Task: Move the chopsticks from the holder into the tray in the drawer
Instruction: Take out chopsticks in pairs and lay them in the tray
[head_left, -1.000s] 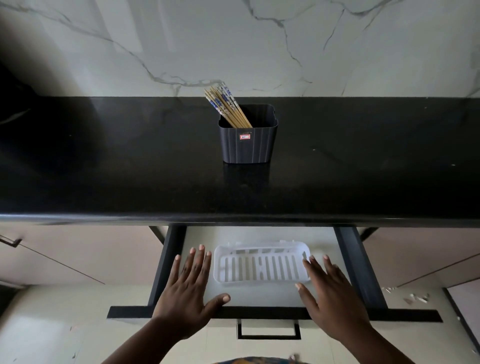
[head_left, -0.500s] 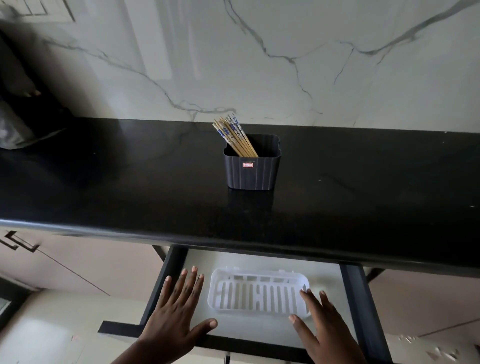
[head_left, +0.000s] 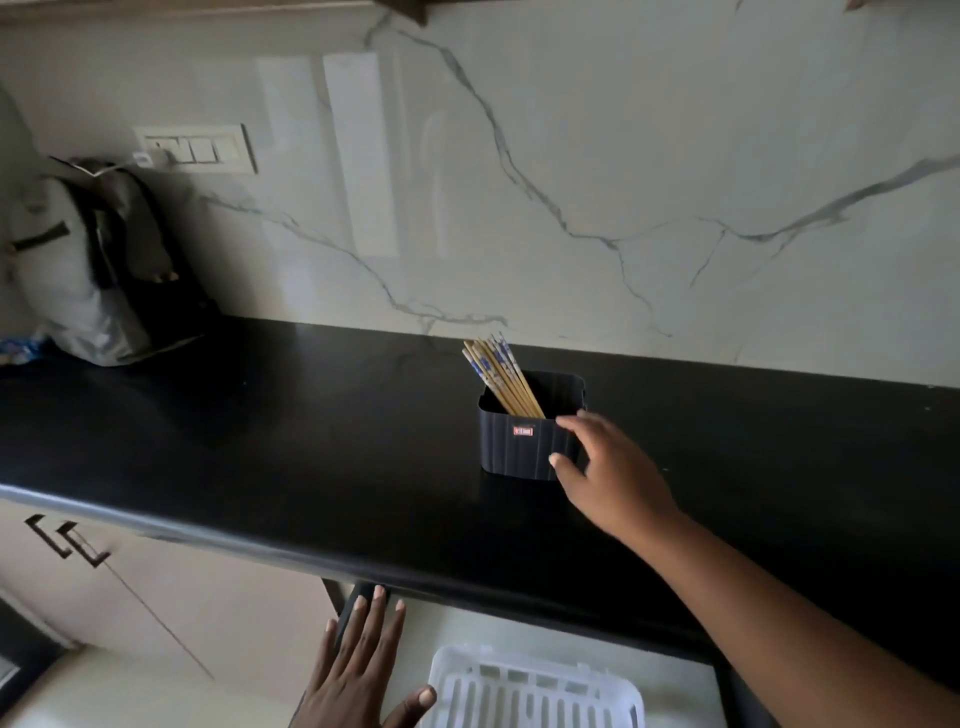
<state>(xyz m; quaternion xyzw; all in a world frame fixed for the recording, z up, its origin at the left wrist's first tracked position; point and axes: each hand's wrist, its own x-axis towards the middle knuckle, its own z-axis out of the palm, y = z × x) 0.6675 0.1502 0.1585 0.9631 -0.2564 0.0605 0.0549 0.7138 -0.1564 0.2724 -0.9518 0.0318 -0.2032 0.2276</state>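
Black granite countertop (head_left: 260, 441) under a marble-look backsplash (head_left: 623, 156), with a bag (head_left: 98, 270) sitting far off to the left. The right hand (head_left: 613, 467) is reaching out, fingers spread and curling at the right side of the dark ribbed holder (head_left: 519, 441), gripping nothing. The chopsticks (head_left: 498, 374) are leaning in the holder, just left of its fingertips. Below, the left hand (head_left: 358, 670) is lying flat and open in the drawer (head_left: 675, 691), right beside the white slotted tray (head_left: 530, 691).
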